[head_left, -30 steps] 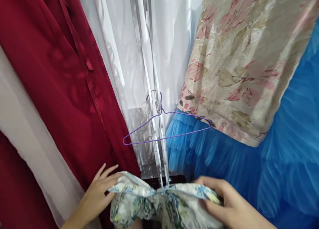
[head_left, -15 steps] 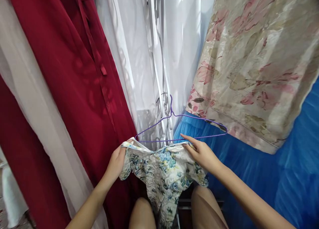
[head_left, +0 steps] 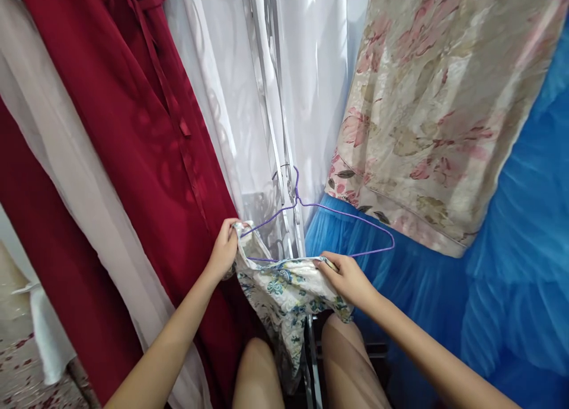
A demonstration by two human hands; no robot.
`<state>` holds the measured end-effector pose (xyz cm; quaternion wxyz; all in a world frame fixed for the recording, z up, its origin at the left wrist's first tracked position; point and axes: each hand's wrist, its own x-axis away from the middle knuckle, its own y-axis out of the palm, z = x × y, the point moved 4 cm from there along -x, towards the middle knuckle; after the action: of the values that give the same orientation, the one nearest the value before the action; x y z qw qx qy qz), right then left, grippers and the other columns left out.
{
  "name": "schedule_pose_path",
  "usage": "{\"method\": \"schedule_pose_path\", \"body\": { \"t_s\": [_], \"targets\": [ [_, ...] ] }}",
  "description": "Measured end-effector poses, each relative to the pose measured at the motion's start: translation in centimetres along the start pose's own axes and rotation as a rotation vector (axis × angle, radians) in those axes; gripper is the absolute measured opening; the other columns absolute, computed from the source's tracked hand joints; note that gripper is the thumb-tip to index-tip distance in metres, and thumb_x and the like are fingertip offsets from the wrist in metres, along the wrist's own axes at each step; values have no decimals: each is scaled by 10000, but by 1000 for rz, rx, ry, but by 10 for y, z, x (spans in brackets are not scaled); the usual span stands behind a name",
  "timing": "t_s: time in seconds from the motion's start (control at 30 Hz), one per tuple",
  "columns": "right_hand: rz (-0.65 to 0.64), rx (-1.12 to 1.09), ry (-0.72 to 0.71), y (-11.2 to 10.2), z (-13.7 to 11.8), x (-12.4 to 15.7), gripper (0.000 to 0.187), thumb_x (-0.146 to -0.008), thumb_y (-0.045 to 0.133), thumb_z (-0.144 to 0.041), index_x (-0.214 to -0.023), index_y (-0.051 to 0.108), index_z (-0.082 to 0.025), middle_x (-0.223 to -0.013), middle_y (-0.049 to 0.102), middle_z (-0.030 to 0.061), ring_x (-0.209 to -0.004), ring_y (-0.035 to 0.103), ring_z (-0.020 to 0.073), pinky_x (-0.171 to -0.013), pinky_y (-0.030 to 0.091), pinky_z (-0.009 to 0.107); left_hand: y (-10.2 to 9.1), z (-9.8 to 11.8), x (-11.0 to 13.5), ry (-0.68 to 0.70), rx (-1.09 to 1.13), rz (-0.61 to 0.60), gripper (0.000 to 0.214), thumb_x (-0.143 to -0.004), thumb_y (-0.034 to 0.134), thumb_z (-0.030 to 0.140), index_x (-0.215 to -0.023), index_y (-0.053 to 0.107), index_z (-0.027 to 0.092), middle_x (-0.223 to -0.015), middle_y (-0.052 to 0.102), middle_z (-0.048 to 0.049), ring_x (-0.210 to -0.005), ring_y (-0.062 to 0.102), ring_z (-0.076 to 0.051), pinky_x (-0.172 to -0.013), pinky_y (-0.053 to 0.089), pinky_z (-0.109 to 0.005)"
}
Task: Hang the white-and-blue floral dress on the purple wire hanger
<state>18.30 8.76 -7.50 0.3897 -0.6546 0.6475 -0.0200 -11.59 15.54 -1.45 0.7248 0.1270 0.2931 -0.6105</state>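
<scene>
A white garment with blue and green floral print (head_left: 280, 296) hangs between my two hands, its neckline stretched across. My left hand (head_left: 226, 249) is closed on its left shoulder, which is drawn over the left end of a purple hanger (head_left: 355, 216). My right hand (head_left: 347, 278) pinches the neckline's right side, below the hanger's bottom bar. The hanger's right end sticks out bare beyond that hand. Its hook (head_left: 296, 175) sits at the white straps in the middle. The garment's lower part falls between my knees.
Dark red cloth (head_left: 120, 118) and a pale sheer length (head_left: 80, 136) hang on the left. White fabric (head_left: 306, 71) hangs behind the hanger. At right, a beige floral garment (head_left: 427, 112) hangs over blue tulle (head_left: 511, 278). Patterned carpet (head_left: 31, 373) shows lower left.
My left hand has risen and pulled the garment's left shoulder up over the hanger's left end. My right hand has shifted slightly left, and its fingers have closed on the neckline.
</scene>
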Motion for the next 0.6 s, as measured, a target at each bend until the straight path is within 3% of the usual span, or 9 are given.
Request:
{"method": "schedule_pose_path", "body": {
  "t_s": [0.17,0.27,0.37,0.47,0.53,0.6],
  "targets": [
    [-15,-58,-10,2,-14,10,319,-966,468,-354,-721,588,-189,-650,559,-21,-645,520,156,-621,351,249,25,49,-4,248,-387,-89,204,-926,565,323,-1109,597,238,-830,682,4,-773,618,-171,-750,417,-238],
    [-17,9,-42,-7,-17,22,206,-918,513,-285,-1029,668,-208,-649,567,-34,-612,533,163,-606,365,250,31,60,4,293,-416,-71,167,-935,537,347,-988,625,215,-834,661,3,-756,600,-161,-738,408,-233],
    [124,79,-47,-30,-11,35,643,-846,528,-199,-1476,406,-234,-662,550,-58,-542,501,152,-575,379,248,29,51,3,197,-347,-129,237,-920,530,387,-836,615,183,-713,578,24,-642,519,-135,-621,366,-218],
    [345,137,31,-65,5,38,914,-810,530,-193,-1606,80,-210,-694,592,-58,-531,525,157,-569,412,256,24,37,-6,83,-213,-244,280,-877,560,406,-742,604,165,-663,547,25,-627,495,-134,-584,349,-218],
    [365,235,88,-88,16,29,938,-807,550,-231,-1613,72,-182,-644,590,-64,-520,541,174,-554,409,268,21,29,-13,-21,-104,-354,267,-834,607,408,-732,618,161,-674,575,17,-644,522,-143,-585,365,-216],
    [277,323,100,-106,21,14,849,-810,560,-261,-1589,242,-153,-599,603,-47,-522,561,195,-550,405,281,18,22,-17,-178,2,-484,252,-805,648,410,-768,648,161,-701,613,8,-647,555,-149,-578,384,-216]
  ]
}}
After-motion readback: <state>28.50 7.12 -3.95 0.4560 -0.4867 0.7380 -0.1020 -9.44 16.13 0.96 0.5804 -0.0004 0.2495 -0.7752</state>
